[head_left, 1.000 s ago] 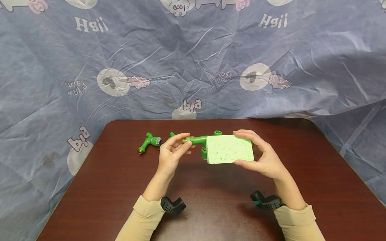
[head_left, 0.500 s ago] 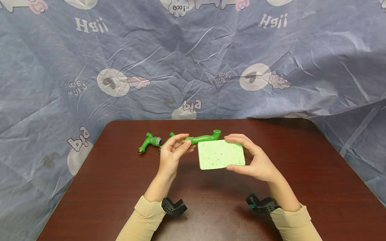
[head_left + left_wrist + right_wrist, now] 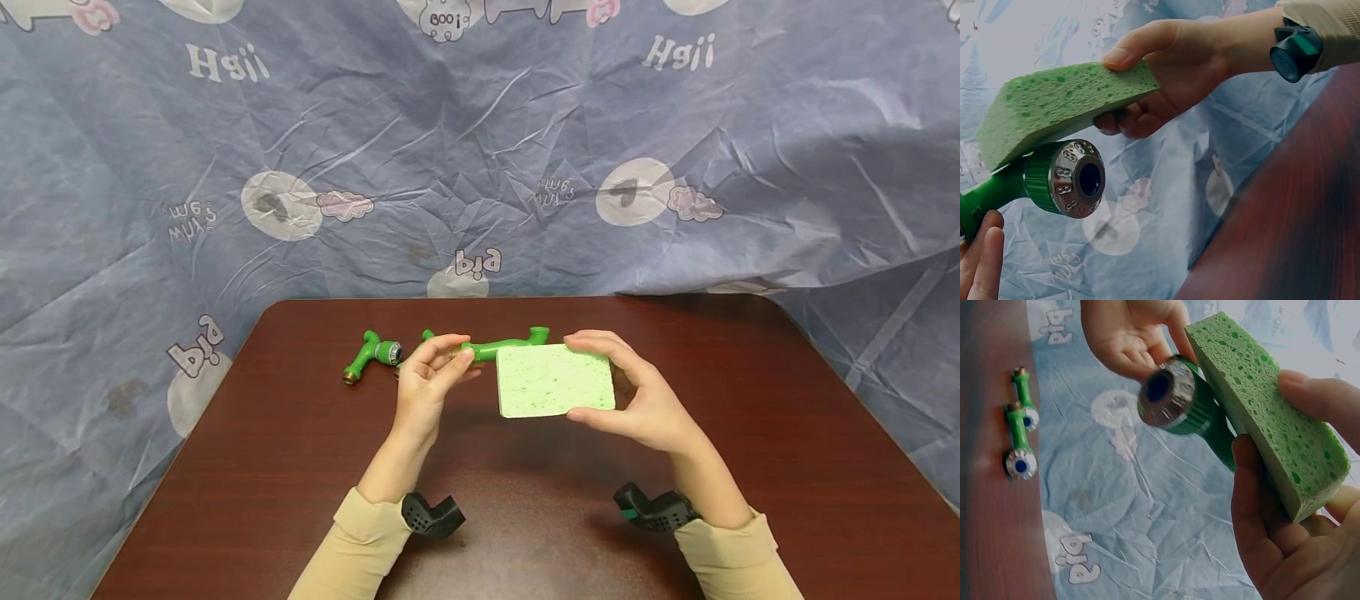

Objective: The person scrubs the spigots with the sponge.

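My left hand (image 3: 422, 379) pinches the brass threaded end of a green faucet (image 3: 491, 348) between thumb and fingers, holding it up over the table. In the left wrist view, the faucet's ribbed green knob (image 3: 1040, 178) with its silver numbered ring faces the camera. My right hand (image 3: 648, 404) grips a light green sponge (image 3: 557, 381) by its right end, thumb on one face and fingers on the other. The sponge lies along the faucet's body, its flat side right at it in the right wrist view. From the head view it hides the knob.
Two more green faucets lie on the dark red-brown table (image 3: 495, 517): one faucet (image 3: 363, 358) at the back left, the other faucet (image 3: 427, 335) partly behind my left hand. Behind the table hangs a wrinkled blue printed cloth (image 3: 480, 150). Each wrist wears a black camera mount (image 3: 433, 515).
The sponge in my right hand has moved left and down across the faucet, then slightly back right and up. My left hand holds the faucet almost still; its knob is now covered.
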`<action>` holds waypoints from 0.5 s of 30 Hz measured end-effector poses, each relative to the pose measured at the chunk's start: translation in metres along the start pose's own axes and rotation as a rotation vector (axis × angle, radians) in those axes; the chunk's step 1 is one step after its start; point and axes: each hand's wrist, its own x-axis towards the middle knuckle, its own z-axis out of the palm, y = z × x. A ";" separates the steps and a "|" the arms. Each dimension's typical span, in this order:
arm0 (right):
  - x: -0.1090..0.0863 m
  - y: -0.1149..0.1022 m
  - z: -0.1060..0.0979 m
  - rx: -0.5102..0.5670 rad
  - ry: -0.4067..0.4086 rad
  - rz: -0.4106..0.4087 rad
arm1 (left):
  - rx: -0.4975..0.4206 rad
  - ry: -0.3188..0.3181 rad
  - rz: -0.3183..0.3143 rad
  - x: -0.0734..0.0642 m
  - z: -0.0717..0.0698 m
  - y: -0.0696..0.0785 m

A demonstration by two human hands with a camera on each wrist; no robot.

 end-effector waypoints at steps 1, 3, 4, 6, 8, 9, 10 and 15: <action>0.000 -0.001 -0.001 0.003 0.008 -0.003 | 0.001 -0.001 0.002 0.000 0.000 0.000; 0.000 -0.001 -0.003 0.001 0.032 -0.007 | -0.004 -0.006 0.007 0.000 0.000 0.000; 0.000 -0.001 -0.003 -0.005 0.046 -0.006 | -0.006 -0.009 0.007 0.000 0.000 0.000; 0.000 0.000 -0.001 -0.008 0.061 -0.002 | -0.010 -0.020 0.005 -0.001 0.000 0.000; 0.000 0.002 0.002 -0.018 0.059 0.002 | -0.014 -0.030 0.001 -0.002 0.001 -0.001; 0.001 0.003 0.004 -0.025 0.053 0.007 | -0.014 -0.033 -0.002 -0.002 0.001 -0.001; 0.001 0.003 0.005 -0.028 0.044 0.011 | -0.013 -0.036 -0.002 -0.002 0.001 -0.001; 0.000 0.001 0.001 -0.042 0.004 0.012 | -0.019 -0.032 0.000 -0.002 0.001 -0.002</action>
